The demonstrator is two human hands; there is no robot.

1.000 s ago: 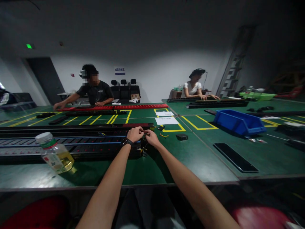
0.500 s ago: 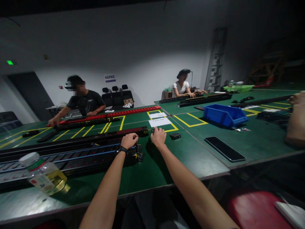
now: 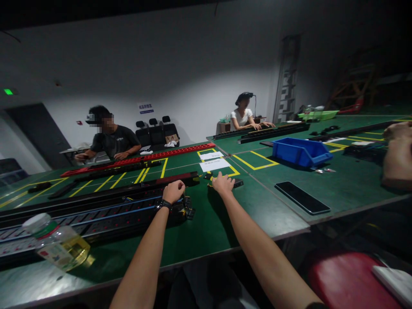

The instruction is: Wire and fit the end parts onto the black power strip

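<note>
My left hand (image 3: 174, 191), with a black watch on its wrist, rests at the right end of a long black slotted strip (image 3: 109, 214) with red dots and blue lines. Its fingers are curled in; whatever they hold is hidden. Black connectors with yellow wires (image 3: 188, 212) hang just below that hand. Over the green table my right hand (image 3: 223, 184) reaches forward, fingers apart. A small black connector (image 3: 208, 176) lies by its left side, and a small black block (image 3: 238, 183) by its fingertips on the right. Behind my left hand runs a second dark rail (image 3: 180, 177).
A bottle of yellow drink (image 3: 58, 244) stands at front left. To the right are a phone (image 3: 301, 197) and a blue bin (image 3: 301, 152). White paper sheets (image 3: 214, 165) lie ahead. Two people work across the table near a red rail (image 3: 154, 156); another person's arm (image 3: 399, 154) is far right.
My right hand has moved right toward the black block and its fingers have spread; the small connector now shows at its left. My left hand stays put. The co-worker at left has drawn an arm in.
</note>
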